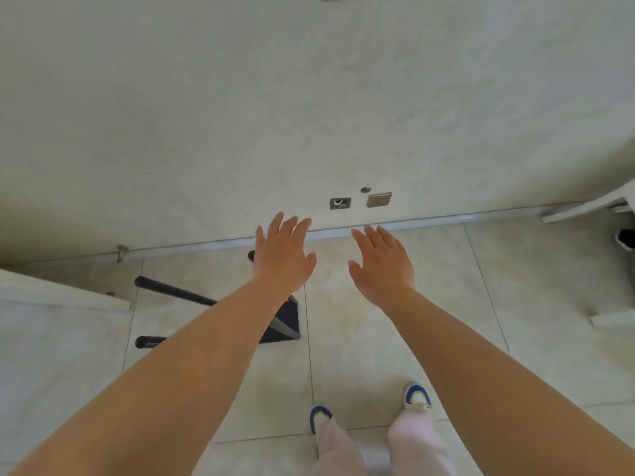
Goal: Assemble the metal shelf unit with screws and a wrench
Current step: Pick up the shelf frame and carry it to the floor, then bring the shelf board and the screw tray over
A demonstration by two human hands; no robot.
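Reaching forward with left hand [282, 256] and right hand [383, 266] spread flat, gripping nothing; assembly appears unstarted. Next: bend to the black frame [287, 319] on floor.

Lighting: bright, even, diffuse; I see no single source. Cast: pale greenish-yellow over wall [309, 97] and floor tiles [360, 338]. Shadows: faint, soft-edged; I note weak one beneath black metal frame [287, 317]. Glare: mild sheen on tiles between forearms. Sharpness: overall soft, compression smear; shoes [417, 395] and trouser legs blurred at bottom edge. Distortion: strong wide-angle bowing; baseboard [446, 219] curves, corners stretch. Fingers of left hand [281, 255] slightly smeared.
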